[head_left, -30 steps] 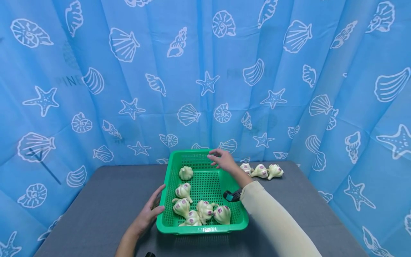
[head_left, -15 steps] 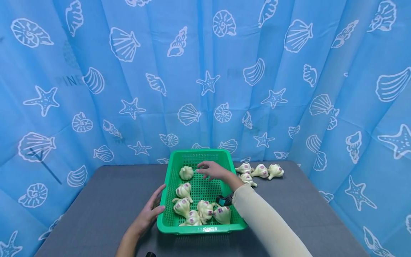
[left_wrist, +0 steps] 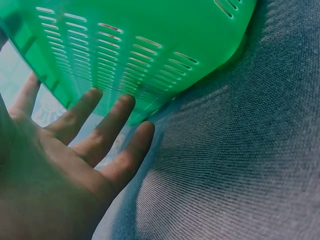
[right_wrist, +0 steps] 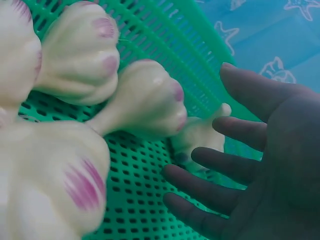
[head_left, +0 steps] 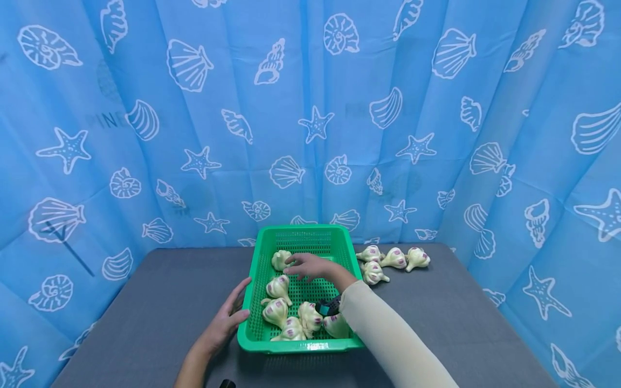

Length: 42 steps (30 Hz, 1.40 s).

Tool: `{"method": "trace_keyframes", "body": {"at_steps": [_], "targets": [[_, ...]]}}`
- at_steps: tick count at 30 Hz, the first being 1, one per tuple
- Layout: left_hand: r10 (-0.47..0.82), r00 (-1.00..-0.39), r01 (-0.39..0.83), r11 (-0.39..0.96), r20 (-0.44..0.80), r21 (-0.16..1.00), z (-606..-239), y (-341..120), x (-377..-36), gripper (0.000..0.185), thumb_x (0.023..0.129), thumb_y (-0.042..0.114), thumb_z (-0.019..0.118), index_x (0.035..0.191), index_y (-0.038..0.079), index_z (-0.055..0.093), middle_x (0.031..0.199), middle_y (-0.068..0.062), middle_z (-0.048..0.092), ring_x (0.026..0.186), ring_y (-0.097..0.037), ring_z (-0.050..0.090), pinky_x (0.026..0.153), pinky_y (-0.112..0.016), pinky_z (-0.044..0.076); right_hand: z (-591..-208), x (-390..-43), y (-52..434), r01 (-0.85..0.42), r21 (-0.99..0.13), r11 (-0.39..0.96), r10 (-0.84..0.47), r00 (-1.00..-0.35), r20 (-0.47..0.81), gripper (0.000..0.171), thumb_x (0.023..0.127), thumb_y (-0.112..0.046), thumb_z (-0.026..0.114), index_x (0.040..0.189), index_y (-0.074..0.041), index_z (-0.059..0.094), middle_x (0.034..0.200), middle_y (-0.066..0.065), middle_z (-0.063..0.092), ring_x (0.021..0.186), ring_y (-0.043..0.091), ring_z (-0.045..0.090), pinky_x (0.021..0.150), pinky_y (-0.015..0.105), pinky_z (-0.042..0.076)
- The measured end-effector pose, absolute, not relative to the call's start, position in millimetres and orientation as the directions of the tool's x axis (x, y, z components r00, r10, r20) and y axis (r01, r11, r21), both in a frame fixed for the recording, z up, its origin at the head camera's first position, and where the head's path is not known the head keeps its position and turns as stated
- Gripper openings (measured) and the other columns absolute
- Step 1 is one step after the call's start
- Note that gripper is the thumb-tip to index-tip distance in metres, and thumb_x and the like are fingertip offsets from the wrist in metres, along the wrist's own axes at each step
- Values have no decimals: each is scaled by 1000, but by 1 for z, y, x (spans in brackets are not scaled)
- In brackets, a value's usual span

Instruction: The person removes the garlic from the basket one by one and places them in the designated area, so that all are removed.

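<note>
Several garlic bulbs with purple streaks lie in a green plastic basket (head_left: 312, 346). My right hand (head_left: 315, 268) is over the basket's middle, its fingertips beside the bulb at the back left (head_left: 281, 261). In the right wrist view the fingers (right_wrist: 215, 187) are spread and hold nothing; whether they touch that far bulb (right_wrist: 200, 140) is unclear. Along the basket's left side, my left hand (head_left: 224, 326) rests with its thumb at the rim. The left wrist view shows its fingers (left_wrist: 107, 132) extended against or close to the slotted wall (left_wrist: 165, 30).
More garlic bulbs (head_left: 394, 258) sit on the grey table (head_left: 170, 312), right of the basket. Behind the table hangs a blue curtain (head_left: 271, 129) with white shell prints. A small dark object (head_left: 227, 383) shows at the bottom edge.
My right hand has come left and nearer from the basket's back right corner to the back left bulb. A bulb outside the basket, earlier behind the arm, is now visible. The left hand stays put.
</note>
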State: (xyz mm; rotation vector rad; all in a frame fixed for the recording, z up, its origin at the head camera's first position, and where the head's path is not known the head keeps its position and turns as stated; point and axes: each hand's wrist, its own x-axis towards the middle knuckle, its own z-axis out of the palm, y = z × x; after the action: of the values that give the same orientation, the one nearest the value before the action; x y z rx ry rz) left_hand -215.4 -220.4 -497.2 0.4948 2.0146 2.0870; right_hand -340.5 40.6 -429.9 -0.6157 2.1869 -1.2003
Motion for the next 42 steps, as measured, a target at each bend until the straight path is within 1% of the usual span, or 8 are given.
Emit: {"method": "trace_keyframes", "body": {"at_steps": [6,9,12,17,22,27,31,42], "targets": [[365,-925,87,-50,100,995,-497,-221,-215,67,102,17,44,158,16,6,155,-32,9,136,-46,26,93,-40,45,-434,-337,28,-195,-813,548,-636,-729,-253,52,99,-29,59,142,-4,45,133,18,52,113,41,56,88,56,45],[360,-929,80,-48,92,996,-497,-221,-216,67,102,17,44,158,16,7,155,-32,10,135,-46,28,92,-40,45,-437,-336,23,-229,-792,566,-642,-725,-250,53,98,-29,59,143,-3,45,135,20,51,112,40,57,86,54,47],[363,-927,85,-47,96,995,-498,-221,-216,67,102,16,44,158,16,7,155,-32,10,135,-46,27,92,-40,45,-438,-335,18,-272,-766,582,-653,-718,-241,54,99,-29,59,143,-2,45,139,20,48,117,38,54,85,51,48],[376,-921,92,-49,104,995,-498,-221,-217,67,102,16,43,158,16,6,155,-32,8,136,-48,23,92,-41,45,-440,-332,14,-351,-711,609,-666,-713,-219,52,99,-30,57,142,-1,46,143,16,46,127,34,46,91,45,46],[373,-924,75,-49,88,996,-498,-220,-216,67,102,17,44,158,17,6,156,-31,6,138,-48,20,94,-42,44,-442,-329,10,-401,-659,636,-660,-726,-194,47,96,-26,62,137,-4,53,137,12,52,126,31,47,97,44,42],[374,-923,71,-53,86,996,-497,-221,-216,67,103,16,43,158,17,5,156,-31,7,137,-49,22,93,-42,45,-444,-327,7,-417,-613,671,-646,-735,-207,47,95,-29,64,136,-8,55,140,10,50,129,29,45,98,43,41],[371,-925,66,-55,82,996,-496,-221,-215,68,103,17,43,158,16,4,155,-31,7,136,-48,23,92,-42,46,-445,-326,4,-433,-586,685,-645,-734,-212,47,95,-30,64,136,-10,55,138,7,51,127,27,47,96,40,42],[381,-919,81,-64,100,995,-496,-221,-215,67,103,15,43,158,16,4,155,-32,6,135,-48,25,90,-40,47,-443,-324,5,-459,-533,711,-628,-756,-186,43,95,-29,65,132,-10,58,132,7,57,120,25,52,92,38,45]]}}
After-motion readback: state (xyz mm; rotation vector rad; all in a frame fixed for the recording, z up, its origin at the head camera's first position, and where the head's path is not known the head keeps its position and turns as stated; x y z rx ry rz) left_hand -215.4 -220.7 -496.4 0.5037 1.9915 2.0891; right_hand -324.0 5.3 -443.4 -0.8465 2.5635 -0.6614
